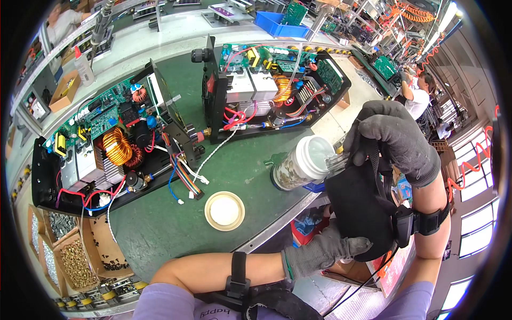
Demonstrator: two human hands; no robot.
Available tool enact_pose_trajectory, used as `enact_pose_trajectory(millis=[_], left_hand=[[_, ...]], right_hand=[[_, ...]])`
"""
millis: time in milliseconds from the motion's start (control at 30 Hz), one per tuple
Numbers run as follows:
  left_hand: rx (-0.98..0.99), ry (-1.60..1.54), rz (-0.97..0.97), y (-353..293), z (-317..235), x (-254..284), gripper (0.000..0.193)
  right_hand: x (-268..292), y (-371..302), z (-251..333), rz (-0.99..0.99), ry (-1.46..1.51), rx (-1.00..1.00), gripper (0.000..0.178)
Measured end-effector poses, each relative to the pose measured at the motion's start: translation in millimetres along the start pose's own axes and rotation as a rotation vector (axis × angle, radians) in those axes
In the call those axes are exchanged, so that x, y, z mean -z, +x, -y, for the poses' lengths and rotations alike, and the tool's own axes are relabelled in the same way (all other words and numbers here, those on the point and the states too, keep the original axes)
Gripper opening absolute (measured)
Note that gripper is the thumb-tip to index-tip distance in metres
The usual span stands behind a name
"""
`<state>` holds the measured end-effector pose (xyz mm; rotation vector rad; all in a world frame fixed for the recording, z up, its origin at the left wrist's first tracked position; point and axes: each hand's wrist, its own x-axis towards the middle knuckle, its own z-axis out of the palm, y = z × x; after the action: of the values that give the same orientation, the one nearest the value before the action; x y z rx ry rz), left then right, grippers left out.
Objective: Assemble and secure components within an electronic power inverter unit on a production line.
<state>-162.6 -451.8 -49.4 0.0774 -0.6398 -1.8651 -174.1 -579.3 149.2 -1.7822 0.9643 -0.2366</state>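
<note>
Both my hands wear grey knit gloves and are at a black fabric pouch point(354, 205) with straps, held in front of me past the bench's near edge. My right hand point(397, 138) has its fingers curled over the pouch's upper end, closed around a black strap. Lower down, my left hand point(328, 253) grips the bottom edge, thumb across the front and the other fingers partly hidden. Just left of the pouch stands a white tub point(301, 162), its open mouth turned toward my right hand. A round pale lid point(224, 211) lies on the green bench mat point(160, 234).
Two black-cased electronic units, one at left point(101, 154) and one behind point(272, 90), show circuit boards, copper coils and loose wires. Cardboard bins of screws point(77, 261) sit at lower left. A blue tray point(280, 25) stands far back. Another person point(416, 96) works at right.
</note>
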Motion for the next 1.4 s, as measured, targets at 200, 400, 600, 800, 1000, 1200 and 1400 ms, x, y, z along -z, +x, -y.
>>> enact_pose_trajectory(millis=[200,400,600,800,1000,1200,1400], left_hand=[[-0.011,-0.151,0.080,7,14,11,0.090],[-0.080,0.215,-0.069,-1,5,15,0.092],[-0.097,0.190,-0.169,-18,-11,9,0.088],[0.311,1.354,-0.328,-21,-38,-3,0.109],[0.414,1.508,-0.139,-25,-34,-4,0.106],[0.469,0.798,-0.329,-42,-67,-21,0.068],[0.313,0.823,-0.516,-65,-84,-20,0.071]], right_hand=[[-1,-3,-3,-0.007,-0.001,0.033,0.020],[4,-21,-13,-0.035,0.058,0.114,0.020],[0,-85,-35,-0.239,0.147,0.268,0.035],[2,-170,-96,-0.547,0.261,0.424,0.052],[-28,-237,-135,-0.624,0.329,0.124,0.046],[-76,-246,-253,-0.617,0.504,-0.203,0.024],[-116,-240,-436,-0.881,0.595,-0.296,0.020]])
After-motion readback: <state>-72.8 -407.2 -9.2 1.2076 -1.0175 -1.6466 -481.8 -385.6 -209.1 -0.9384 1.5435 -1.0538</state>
